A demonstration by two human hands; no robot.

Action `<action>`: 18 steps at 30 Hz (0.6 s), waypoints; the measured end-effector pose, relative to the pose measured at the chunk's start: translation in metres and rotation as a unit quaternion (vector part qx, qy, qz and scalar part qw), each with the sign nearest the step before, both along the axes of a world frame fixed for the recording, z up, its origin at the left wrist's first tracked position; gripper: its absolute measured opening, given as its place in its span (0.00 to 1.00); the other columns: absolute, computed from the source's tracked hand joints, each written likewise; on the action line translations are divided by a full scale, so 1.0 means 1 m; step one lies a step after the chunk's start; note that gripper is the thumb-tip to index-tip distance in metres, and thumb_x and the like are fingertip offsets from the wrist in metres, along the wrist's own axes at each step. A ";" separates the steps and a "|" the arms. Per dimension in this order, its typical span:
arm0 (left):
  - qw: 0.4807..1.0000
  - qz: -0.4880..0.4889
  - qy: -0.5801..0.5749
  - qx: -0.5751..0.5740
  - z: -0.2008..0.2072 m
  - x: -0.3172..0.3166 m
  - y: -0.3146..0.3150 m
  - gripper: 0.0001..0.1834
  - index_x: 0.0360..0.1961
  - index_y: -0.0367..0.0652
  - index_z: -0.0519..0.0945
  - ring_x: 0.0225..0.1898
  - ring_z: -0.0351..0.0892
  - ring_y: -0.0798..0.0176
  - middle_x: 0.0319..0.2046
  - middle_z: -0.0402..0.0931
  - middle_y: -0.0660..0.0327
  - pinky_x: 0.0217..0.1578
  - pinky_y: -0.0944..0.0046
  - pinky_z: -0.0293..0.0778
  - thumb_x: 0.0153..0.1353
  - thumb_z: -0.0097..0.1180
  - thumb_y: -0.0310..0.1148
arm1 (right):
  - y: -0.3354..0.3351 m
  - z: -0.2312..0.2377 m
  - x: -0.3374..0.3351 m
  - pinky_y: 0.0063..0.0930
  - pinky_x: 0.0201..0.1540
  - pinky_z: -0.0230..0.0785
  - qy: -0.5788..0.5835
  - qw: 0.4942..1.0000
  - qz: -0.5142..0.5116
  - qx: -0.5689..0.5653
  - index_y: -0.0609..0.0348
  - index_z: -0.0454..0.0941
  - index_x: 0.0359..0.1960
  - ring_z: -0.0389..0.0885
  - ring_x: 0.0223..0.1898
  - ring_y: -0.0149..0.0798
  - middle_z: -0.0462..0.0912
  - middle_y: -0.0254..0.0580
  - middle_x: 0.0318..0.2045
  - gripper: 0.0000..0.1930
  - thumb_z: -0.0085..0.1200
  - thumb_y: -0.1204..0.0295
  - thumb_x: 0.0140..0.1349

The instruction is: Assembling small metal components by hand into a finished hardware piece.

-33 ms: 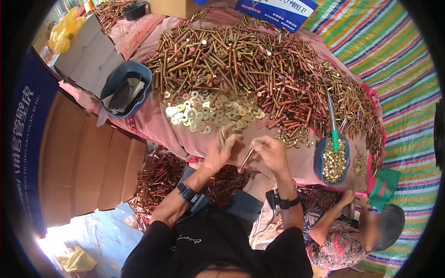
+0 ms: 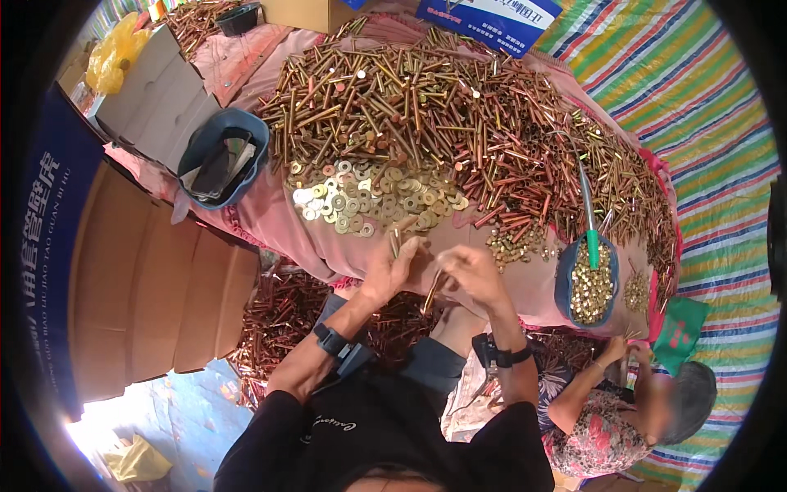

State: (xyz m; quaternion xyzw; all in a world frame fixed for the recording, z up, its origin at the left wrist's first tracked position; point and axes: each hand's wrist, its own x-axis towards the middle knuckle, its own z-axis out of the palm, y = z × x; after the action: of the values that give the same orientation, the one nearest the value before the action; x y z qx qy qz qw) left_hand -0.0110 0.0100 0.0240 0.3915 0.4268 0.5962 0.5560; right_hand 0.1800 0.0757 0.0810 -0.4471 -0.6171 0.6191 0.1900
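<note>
Coppery bolt (image 2: 430, 300) clamped by right hand (image 2: 475, 272), metal piece (image 2: 395, 243) clamped by left hand (image 2: 388, 272); far bolts (image 2: 393, 92) and washers (image 2: 354, 197) lie loose, unhandled

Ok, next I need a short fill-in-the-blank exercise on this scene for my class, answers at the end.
The right hand holds a metal rod that points ____ the person's body.
The blue tub of small brassy pieces stands to the ____ of the flat rings.
The tool in that tub has a ____ lower end.
Missing words: toward; right; green.
</note>
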 end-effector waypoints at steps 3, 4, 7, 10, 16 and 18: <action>0.990 0.060 0.121 0.052 0.000 0.001 -0.004 0.24 0.68 0.34 0.67 0.51 0.82 0.64 0.49 0.84 0.52 0.52 0.64 0.78 0.79 0.49 0.37 | 0.012 -0.006 -0.013 0.23 0.26 0.74 -0.111 0.989 -0.075 0.065 0.66 0.84 0.47 0.83 0.26 0.28 0.86 0.40 0.30 0.16 0.62 0.63 0.70; 0.989 0.034 0.130 0.056 0.002 0.003 -0.006 0.22 0.68 0.33 0.68 0.48 0.82 0.66 0.49 0.85 0.52 0.50 0.64 0.78 0.78 0.48 0.33 | 0.023 -0.020 -0.012 0.30 0.31 0.76 -0.070 0.982 -0.124 0.124 0.65 0.85 0.46 0.85 0.28 0.33 0.87 0.43 0.31 0.16 0.63 0.63 0.68; 0.997 0.016 0.071 0.016 -0.002 0.006 -0.011 0.19 0.66 0.33 0.72 0.47 0.83 0.67 0.46 0.86 0.53 0.49 0.66 0.79 0.77 0.50 0.27 | 0.054 -0.033 -0.031 0.35 0.39 0.77 -0.179 0.925 -0.127 0.309 0.64 0.86 0.46 0.86 0.34 0.41 0.88 0.47 0.34 0.15 0.63 0.64 0.66; 0.996 0.020 0.086 0.033 -0.001 0.005 -0.011 0.19 0.65 0.32 0.74 0.48 0.84 0.68 0.46 0.87 0.53 0.50 0.66 0.79 0.76 0.51 0.26 | 0.060 -0.025 -0.042 0.36 0.43 0.76 -0.202 0.919 -0.123 0.316 0.62 0.86 0.43 0.87 0.37 0.44 0.88 0.48 0.34 0.13 0.65 0.65 0.64; 0.998 0.034 0.007 0.047 -0.013 0.011 0.002 0.17 0.62 0.32 0.77 0.54 0.80 0.65 0.50 0.84 0.54 0.56 0.63 0.78 0.76 0.51 0.25 | 0.054 -0.020 -0.034 0.23 0.27 0.75 -0.024 0.978 -0.177 0.107 0.62 0.85 0.41 0.84 0.25 0.29 0.86 0.40 0.26 0.07 0.63 0.71 0.67; 0.999 0.034 0.019 0.018 -0.018 0.010 0.000 0.13 0.56 0.32 0.81 0.54 0.81 0.65 0.48 0.84 0.54 0.58 0.62 0.76 0.74 0.54 0.24 | 0.040 -0.010 -0.026 0.18 0.24 0.73 0.142 0.975 -0.169 0.021 0.65 0.82 0.43 0.83 0.23 0.29 0.85 0.39 0.26 0.09 0.63 0.71 0.69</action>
State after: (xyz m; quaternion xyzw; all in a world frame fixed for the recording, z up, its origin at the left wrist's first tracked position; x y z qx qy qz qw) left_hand -0.0009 0.0097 0.0058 0.3984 0.4396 0.6148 0.5197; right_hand 0.1542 0.1159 0.0707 -0.4482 -0.5121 0.6221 0.3870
